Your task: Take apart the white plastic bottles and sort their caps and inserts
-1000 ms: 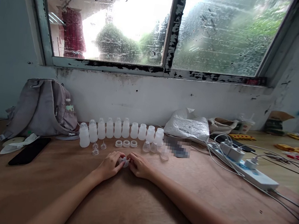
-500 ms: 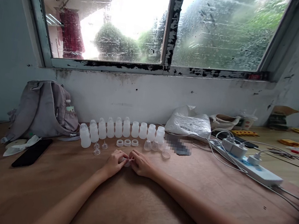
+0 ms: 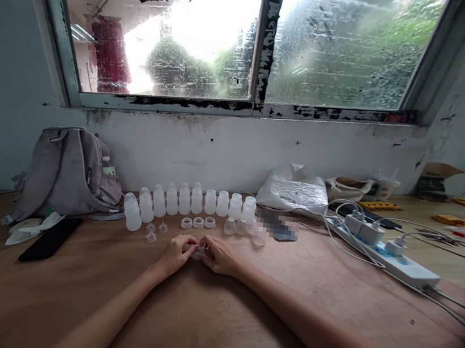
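My left hand (image 3: 180, 254) and my right hand (image 3: 217, 255) meet low over the table, fingers pinched together around a small clear baby bottle nipple (image 3: 197, 254). Fingers cover most of it, and I cannot make out whether a collar ring is around it. Loose clear nipples (image 3: 151, 236) stand to the left of my left hand. Beyond my hands lie three translucent collar rings (image 3: 198, 222). Clear dome caps (image 3: 229, 226) are set out past my right hand. At the back, a row of frosted baby bottles (image 3: 172, 199) stands upright, some topped and several on the right open.
A grey backpack (image 3: 72, 173) and a black phone (image 3: 50, 239) are on the left. At the right lies a white power strip (image 3: 404, 268) with plugs and trailing cables. A silver bag (image 3: 294, 189) rests against the wall, near a pixelated dark object (image 3: 284, 233).
My fingers have shifted slightly around the clear piece, which shows a little more between them. Both arms stay in nearly the same place, and the bottles, rings and caps have not moved.
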`<state>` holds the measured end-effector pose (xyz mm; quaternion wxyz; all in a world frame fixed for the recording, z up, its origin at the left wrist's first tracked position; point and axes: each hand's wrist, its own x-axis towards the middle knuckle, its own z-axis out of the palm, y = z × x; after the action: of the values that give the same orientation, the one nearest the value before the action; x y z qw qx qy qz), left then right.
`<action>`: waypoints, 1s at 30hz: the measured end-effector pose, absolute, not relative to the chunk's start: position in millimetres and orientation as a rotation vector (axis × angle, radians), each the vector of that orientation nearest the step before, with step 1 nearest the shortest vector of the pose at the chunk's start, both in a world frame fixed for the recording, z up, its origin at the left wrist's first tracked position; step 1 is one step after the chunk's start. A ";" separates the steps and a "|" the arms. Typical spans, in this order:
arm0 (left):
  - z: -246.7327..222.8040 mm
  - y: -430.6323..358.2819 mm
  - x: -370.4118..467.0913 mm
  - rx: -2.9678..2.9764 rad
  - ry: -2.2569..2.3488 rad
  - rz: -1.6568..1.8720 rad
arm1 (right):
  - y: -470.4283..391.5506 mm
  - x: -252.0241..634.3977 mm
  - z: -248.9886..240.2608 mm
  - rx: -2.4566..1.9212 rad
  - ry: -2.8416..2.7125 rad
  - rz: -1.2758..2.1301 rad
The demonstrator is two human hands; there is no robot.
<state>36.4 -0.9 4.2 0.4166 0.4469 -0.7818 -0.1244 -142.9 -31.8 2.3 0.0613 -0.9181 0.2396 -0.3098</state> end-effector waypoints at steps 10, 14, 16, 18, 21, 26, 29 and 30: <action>1.0 -2.3 36.5 1.083 -1.691 -0.685 | -27.5 -144.9 4.3 -2.761 0.628 -0.936; -5.4 -3.6 29.0 1.070 -1.534 -0.887 | -31.1 -139.9 -6.7 -2.682 0.804 -1.066; -6.2 -1.0 23.2 1.076 -1.432 -0.967 | -34.0 -137.5 -10.4 -2.615 0.895 -1.130; -5.3 3.0 18.3 1.084 -1.400 -0.987 | -37.5 -136.0 -11.8 -2.542 0.973 -1.180; -3.5 8.5 14.5 1.092 -1.511 -0.925 | -43.2 -135.1 -11.8 -2.460 1.064 -1.201; -4.6 9.9 14.0 1.139 -1.661 -0.789 | -52.3 -134.9 -13.5 -2.403 1.175 -1.110; -4.4 8.3 13.9 1.125 -1.660 -0.862 | -54.4 -134.3 -13.9 -2.378 1.187 -1.079; -4.1 7.6 14.0 1.107 -1.653 -0.894 | -54.5 -134.0 -13.6 -2.365 1.176 -1.077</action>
<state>14.0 7.6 -4.1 0.4622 0.4500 -0.6721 -0.3636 -134.0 -54.5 -13.6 0.1440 -0.8205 0.4080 -0.3736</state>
